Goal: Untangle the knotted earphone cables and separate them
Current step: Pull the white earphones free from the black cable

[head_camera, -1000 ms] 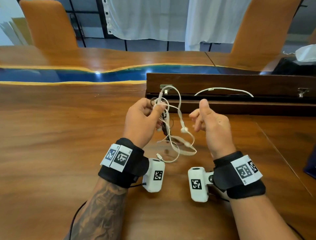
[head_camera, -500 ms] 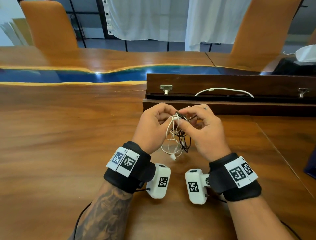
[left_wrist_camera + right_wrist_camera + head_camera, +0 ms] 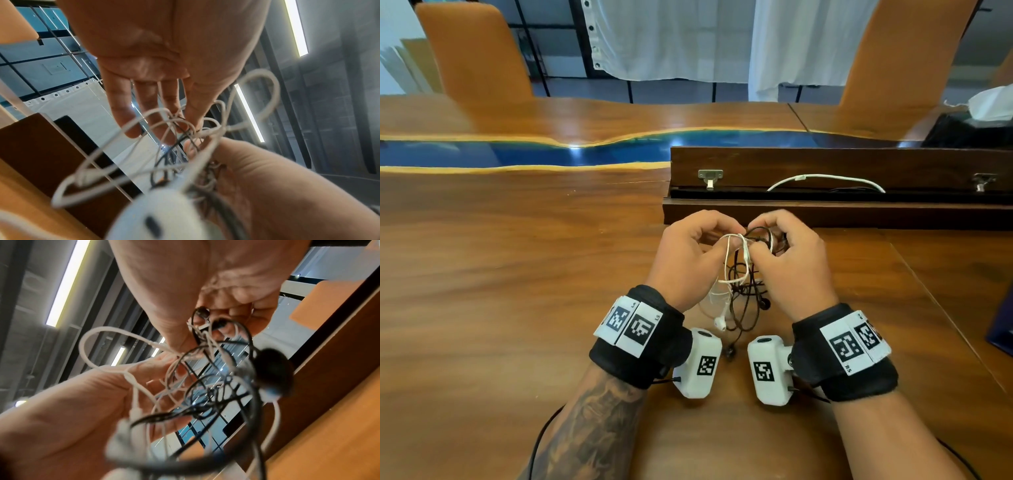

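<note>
Since half a second ago, both hands have stayed together at the same spot over the worktop [image 3: 482, 291], and more of the black cable now hangs loose below them.

Head view: the left hand [image 3: 688, 255] and the right hand [image 3: 791, 263] meet in front of the long dark wooden box [image 3: 825, 161], fingertips nearly touching. Between them sits the tangle: the white earphone cable [image 3: 727, 260] is pinched by the left hand's curled fingers, and the black earphone cable [image 3: 743, 301] is gripped by the right hand's curled fingers. Loops of both hang down between the wrists; a white earbud [image 3: 720, 322] dangles near the left wrist camera, and a black earbud [image 3: 765, 304] hangs to the right. Both wristbands carry square black-and-white code tags; small letters read "LS" on the left and "RS" on the right. Another white cable [image 3: 825, 179] arcs out of the box, well apart from the hands.

Left wrist view: the left hand [image 3: 164, 65] has its finger ends bent onto the knot, where white loops [image 3: 144, 129] and thin black strands cross. The right hand [image 3: 277, 186] is just beside, and a blurred white earbud [image 3: 160, 216] fills the near edge.

Right wrist view: the right hand [image 3: 195, 288] curls thumb and fingers round black strands [image 3: 216, 386]; a blurred black earbud [image 3: 273, 374] hangs close. The left hand [image 3: 72, 418] holds white loops [image 3: 98, 345].
</note>
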`<state>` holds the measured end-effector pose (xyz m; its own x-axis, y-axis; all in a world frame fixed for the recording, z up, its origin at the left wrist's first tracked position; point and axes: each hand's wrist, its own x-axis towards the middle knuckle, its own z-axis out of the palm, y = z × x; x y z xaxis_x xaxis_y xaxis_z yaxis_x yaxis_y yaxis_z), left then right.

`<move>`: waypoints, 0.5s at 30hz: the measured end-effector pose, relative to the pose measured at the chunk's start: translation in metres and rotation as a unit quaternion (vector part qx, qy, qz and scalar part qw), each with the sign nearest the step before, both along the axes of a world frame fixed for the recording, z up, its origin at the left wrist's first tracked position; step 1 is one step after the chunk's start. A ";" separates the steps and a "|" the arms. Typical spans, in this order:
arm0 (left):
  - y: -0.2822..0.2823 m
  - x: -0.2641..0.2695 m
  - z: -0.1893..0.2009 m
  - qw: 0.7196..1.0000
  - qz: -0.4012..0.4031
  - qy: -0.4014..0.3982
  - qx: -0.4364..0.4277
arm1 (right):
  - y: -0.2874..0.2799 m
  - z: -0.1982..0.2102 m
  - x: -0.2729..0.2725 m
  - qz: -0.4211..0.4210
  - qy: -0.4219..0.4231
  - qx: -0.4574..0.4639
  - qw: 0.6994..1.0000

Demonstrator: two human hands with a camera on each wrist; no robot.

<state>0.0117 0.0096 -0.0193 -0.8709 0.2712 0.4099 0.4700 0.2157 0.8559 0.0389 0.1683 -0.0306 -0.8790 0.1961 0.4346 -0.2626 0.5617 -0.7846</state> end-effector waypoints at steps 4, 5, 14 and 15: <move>-0.005 -0.005 -0.002 0.998 0.041 0.049 -0.018 | 0.005 -0.002 -0.005 -0.008 0.015 0.006 1.000; -0.007 -0.007 -0.002 0.997 0.057 0.054 -0.014 | 0.006 -0.002 -0.006 -0.002 0.017 0.009 1.000; -0.015 -0.015 -0.001 0.981 0.134 -0.087 0.110 | 0.008 -0.002 -0.010 -0.014 0.025 -0.183 0.983; -0.014 -0.015 -0.001 0.980 0.129 -0.096 0.118 | 0.008 -0.001 -0.009 -0.013 0.026 -0.201 0.979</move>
